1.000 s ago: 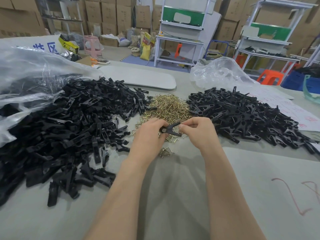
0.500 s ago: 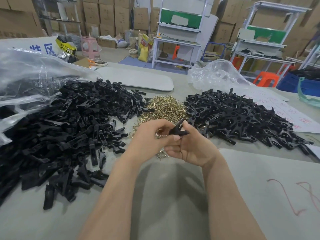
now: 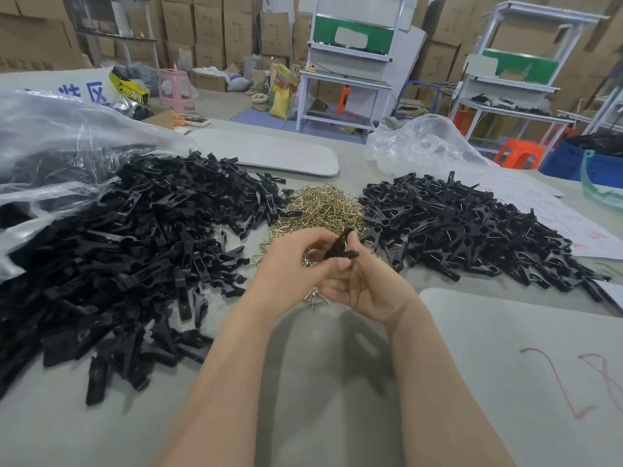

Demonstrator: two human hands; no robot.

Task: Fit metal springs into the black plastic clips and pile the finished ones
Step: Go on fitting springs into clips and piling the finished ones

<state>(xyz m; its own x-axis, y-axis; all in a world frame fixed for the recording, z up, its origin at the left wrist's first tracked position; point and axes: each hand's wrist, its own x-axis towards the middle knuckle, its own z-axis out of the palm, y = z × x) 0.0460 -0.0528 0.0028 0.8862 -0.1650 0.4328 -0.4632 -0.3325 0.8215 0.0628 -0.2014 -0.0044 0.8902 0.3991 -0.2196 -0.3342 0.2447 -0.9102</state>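
left hand (image 3: 292, 264) and right hand (image 3: 369, 293) both gripping one matte black plastic clip (image 3: 338, 248); shiny brass-coloured bent-wire springs (image 3: 323, 207) lying heaped behind; red scrawl (image 3: 578, 414) on grey worktop (image 3: 320, 382), unreadable

Stacked cardboard boxes (image 3: 209, 25) line the back wall behind white workbenches (image 3: 350, 72) and an orange stool (image 3: 519, 156).

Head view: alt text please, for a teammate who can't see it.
Left hand and right hand pinch one black clip over the brass spring heap. A left clip pile and a right clip pile flank it on the grey table.
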